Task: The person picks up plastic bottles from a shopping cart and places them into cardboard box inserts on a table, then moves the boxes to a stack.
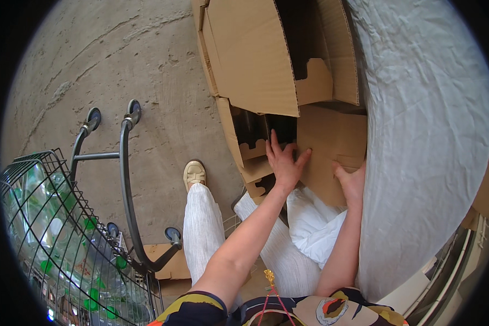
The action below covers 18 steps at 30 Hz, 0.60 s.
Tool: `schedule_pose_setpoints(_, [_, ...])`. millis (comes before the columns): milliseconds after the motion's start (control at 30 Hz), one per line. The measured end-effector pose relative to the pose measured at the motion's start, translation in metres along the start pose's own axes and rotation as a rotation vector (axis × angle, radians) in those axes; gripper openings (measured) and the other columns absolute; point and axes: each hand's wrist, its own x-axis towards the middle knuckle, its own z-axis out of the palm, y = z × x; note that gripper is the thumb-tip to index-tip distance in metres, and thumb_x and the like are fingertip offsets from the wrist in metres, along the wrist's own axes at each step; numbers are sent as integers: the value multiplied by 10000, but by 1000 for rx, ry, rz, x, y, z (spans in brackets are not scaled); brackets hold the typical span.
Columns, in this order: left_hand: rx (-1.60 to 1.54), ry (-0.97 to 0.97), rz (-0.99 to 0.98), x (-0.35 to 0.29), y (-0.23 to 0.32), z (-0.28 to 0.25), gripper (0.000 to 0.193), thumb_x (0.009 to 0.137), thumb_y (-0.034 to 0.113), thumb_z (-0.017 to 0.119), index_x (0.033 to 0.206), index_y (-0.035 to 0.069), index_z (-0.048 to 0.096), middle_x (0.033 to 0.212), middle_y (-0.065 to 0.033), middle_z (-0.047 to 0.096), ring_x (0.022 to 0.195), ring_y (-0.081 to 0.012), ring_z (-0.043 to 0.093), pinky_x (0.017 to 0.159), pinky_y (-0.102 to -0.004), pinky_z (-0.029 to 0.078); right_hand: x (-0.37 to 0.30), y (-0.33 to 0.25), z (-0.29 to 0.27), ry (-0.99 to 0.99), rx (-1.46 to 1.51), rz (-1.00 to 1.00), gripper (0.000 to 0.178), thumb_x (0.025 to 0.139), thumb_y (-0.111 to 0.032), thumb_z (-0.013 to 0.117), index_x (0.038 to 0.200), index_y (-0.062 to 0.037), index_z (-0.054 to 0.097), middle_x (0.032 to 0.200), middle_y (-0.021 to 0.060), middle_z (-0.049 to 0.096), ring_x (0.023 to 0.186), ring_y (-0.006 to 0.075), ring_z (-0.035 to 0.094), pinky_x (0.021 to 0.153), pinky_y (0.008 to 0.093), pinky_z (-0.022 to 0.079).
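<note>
A brown cardboard panel [331, 136] stands in front of me, among stacked open boxes. My right hand [353, 186] grips its right edge, with the thumb lying on the face and the other fingers hidden behind. My left hand [286, 164] has its fingers spread over the dark opening of a lower cardboard box [247, 157]. Its thumb reaches the panel's left edge. Just beyond the panel, a larger cardboard box [250, 51] leans open, with a notched inner piece [316, 81] showing inside.
At the left stands a black wire cart [65, 228] full of clear plastic bottles with green caps. A grey wheeled frame [126, 179] is beside it on the concrete floor [163, 70]. A silvery sheet [424, 136] hangs along the right. White fabric [315, 225] lies below my hands.
</note>
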Motion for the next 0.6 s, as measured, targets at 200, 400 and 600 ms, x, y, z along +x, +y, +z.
schedule_pose_setpoints(200, [-188,25,0,8,-10,3,409,825,416,742,1007,54,681,1573,-269,173,1386,-500,225,1119,-528,278,1,-6,10,12,-37,19,638,694,-144,829,1235,54,556,1166,209,642,1049,321,627,955,380,477])
schedule_pose_setpoints(400, [14,6,41,10,-4,15,364,836,396,744,1016,83,696,1558,-288,209,1349,-485,291,1103,-499,316,8,-5,0,16,-126,38,650,686,-125,832,1238,55,541,1160,208,638,1042,326,625,970,384,471])
schedule_pose_setpoints(600, [-13,19,-9,15,-5,4,356,838,391,743,1012,84,700,1565,-267,207,1347,-482,282,1106,-508,303,12,13,19,57,31,-100,631,691,-107,824,1227,66,542,1164,212,637,1051,322,625,970,386,472])
